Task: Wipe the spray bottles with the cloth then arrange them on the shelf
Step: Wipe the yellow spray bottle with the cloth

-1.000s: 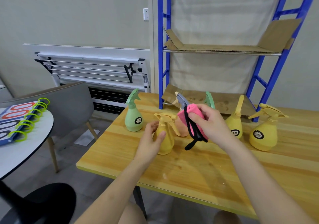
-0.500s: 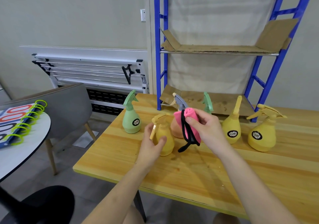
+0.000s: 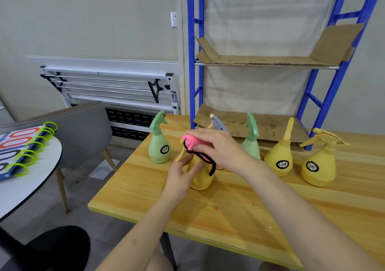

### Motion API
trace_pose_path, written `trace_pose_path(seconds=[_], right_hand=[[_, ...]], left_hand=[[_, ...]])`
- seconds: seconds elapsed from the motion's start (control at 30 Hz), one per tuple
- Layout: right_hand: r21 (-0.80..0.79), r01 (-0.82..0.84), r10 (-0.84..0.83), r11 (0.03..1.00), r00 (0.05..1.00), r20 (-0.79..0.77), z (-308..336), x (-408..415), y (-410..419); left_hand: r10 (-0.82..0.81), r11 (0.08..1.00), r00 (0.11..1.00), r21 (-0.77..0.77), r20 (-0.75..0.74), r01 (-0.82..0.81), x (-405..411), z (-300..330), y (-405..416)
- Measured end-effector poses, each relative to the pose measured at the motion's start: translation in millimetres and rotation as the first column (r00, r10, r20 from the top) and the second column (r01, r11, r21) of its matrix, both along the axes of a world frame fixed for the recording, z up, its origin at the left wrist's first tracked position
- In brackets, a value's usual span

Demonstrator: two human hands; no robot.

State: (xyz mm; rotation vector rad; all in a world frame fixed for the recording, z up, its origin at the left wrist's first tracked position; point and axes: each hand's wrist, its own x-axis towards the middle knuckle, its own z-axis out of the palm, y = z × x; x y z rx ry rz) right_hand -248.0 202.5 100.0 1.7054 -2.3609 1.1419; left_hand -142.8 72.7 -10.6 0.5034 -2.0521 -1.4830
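Note:
My left hand point(image 3: 180, 177) grips the body of a yellow spray bottle point(image 3: 202, 177) standing on the wooden table point(image 3: 239, 208). My right hand point(image 3: 218, 147) holds a pink cloth with black trim point(image 3: 192, 143) pressed on that bottle's top, hiding its nozzle. A green bottle point(image 3: 159, 143) stands to the left. Behind my right hand a bottle with a grey-blue trigger point(image 3: 218, 122) and a second green bottle point(image 3: 251, 139) are partly hidden. Two more yellow bottles point(image 3: 280, 158) point(image 3: 318, 164) stand to the right. The blue shelf point(image 3: 266, 62), lined with cardboard, rises behind.
A grey chair point(image 3: 83, 129) and a round white table point(image 3: 27, 179) holding a ring-bound booklet point(image 3: 25, 145) stand to the left. A folded white rack point(image 3: 112, 87) leans on the wall. Something black point(image 3: 52, 247) sits at the lower left.
My right hand has moved the pink cloth left and down onto the top of the yellow bottle. My left hand has closed round that bottle's body.

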Motion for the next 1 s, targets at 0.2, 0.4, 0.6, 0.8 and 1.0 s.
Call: trace_pose_path(seconds=[0.2, 0.4, 0.6, 0.8, 1.0], right_hand=[[0.047, 0.065, -0.062, 0.997, 0.997, -0.055, -4.9, 2.9, -9.6], [0.163, 0.006, -0.006, 0.987, 1.000, -0.005, 3.9, -17.0, 5.3], [0.021, 0.160, -0.161, 0.987, 0.985, 0.058, -1.4, -1.6, -11.1], [0.127, 0.048, -0.053, 0.991, 0.998, 0.036, 3.9, -10.6, 5.5], [0.075, 0.205, -0.207, 0.976, 0.978, 0.017, 7.0, 5.7, -8.0]], left_hand=[[0.009, 0.999, 1.000, -0.032, 0.006, -0.009, 1.8, 0.5, 4.0], [-0.023, 0.998, 0.999, -0.049, 0.043, 0.025, 5.2, 0.2, -1.4], [0.002, 0.996, 1.000, -0.088, 0.029, 0.001, 0.4, -3.6, -0.2], [-0.032, 0.999, 0.999, -0.028, 0.024, 0.033, 2.3, -2.8, 0.7], [-0.015, 0.999, 1.000, -0.045, -0.007, 0.015, -0.4, -4.8, 2.0]])
